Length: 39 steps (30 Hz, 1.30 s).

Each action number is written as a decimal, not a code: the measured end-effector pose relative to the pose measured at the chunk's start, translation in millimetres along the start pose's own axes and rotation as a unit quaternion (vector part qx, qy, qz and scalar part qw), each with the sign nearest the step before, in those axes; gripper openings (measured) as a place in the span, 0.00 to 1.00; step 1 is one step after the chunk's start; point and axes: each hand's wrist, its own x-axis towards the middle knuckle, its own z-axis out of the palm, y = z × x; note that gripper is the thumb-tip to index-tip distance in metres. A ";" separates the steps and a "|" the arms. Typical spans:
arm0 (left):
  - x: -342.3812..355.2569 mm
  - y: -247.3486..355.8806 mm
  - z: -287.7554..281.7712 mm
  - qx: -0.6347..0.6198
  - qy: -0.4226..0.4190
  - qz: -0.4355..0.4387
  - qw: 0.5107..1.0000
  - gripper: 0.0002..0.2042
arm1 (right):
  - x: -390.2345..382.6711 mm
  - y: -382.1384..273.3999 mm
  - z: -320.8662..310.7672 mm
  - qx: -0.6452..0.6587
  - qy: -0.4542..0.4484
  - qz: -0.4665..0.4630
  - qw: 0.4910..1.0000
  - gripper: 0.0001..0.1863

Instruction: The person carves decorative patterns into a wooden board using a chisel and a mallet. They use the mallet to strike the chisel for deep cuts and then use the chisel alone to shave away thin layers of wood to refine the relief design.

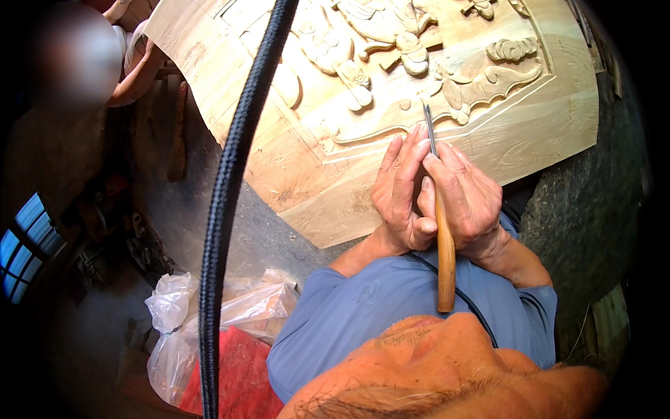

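Note:
A pale wooden panel (pixel 363 174) with relief carving fills the upper middle. My right hand (pixel 467 199) is closed round a chisel (pixel 444 258), a long wooden handle with a narrow steel blade. The blade's tip touches or hangs just over the carved scrolled border near the panel's lower middle. My left hand (pixel 405 192) is just left of the chisel, fingers together and slightly bent, fingertips pressed at the blade beside my right fingers.
A black braided cord (pixel 234 160) crosses the view vertically. Another person's arm (pixel 136 80) reaches to the panel's upper left edge. Plastic bags (pixel 171 304) and a red sheet (pixel 230 366) lie lower left. Dark clutter (pixel 105 237) stands at left.

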 end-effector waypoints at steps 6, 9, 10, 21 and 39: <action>-0.5 1.6 -0.7 -0.003 -0.002 -0.005 1.000 0.55 | 2.7 -1.3 -4.1 0.003 -0.010 0.005 1.000 0.17; -0.3 2.0 -1.7 -0.003 -0.004 -0.005 1.000 0.54 | 2.4 -1.3 -2.9 -0.005 -0.013 -0.001 1.000 0.17; 0.0 2.0 -2.1 -0.003 -0.006 -0.004 1.000 0.53 | 2.3 -1.7 -2.5 -0.006 -0.011 -0.001 1.000 0.17; 3.0 -0.5 -2.9 0.020 -0.028 0.023 0.999 0.40 | -3.9 3.6 2.3 -0.014 -0.011 -0.016 1.000 0.18; 4.7 13.2 -5.3 0.031 -0.026 0.000 0.999 0.40 | -16.6 40.1 -24.8 0.020 0.062 0.018 0.998 0.21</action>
